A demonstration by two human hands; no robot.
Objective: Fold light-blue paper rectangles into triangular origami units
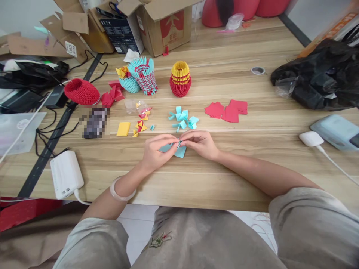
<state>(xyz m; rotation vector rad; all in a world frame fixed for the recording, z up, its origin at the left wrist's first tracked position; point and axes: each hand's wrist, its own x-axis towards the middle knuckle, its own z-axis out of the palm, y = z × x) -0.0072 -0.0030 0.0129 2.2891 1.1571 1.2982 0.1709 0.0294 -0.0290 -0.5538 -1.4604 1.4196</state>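
My left hand (157, 150) and my right hand (202, 144) meet near the table's front, fingertips pinched together on a small folded piece of light-blue paper (179, 144). Most of that piece is hidden by the fingers. Flat light-blue paper sheets (181, 152) lie on the table just beneath. Beyond my hands sits a loose cluster of folded light-blue paper pieces (181, 116). Red paper slips (231, 113) are spread farther right. Off to the left are a stack of yellow paper (123, 129) and several small yellow and red folded triangles (141, 126).
Paper-folded vases stand behind: red and yellow (180, 79), blue and red (144, 76), plus a red one (82, 92) on its side. Cardboard boxes (168, 31) line the back. A white power bank (66, 174), a tape roll (257, 70) and a black bag (314, 74) flank the table.
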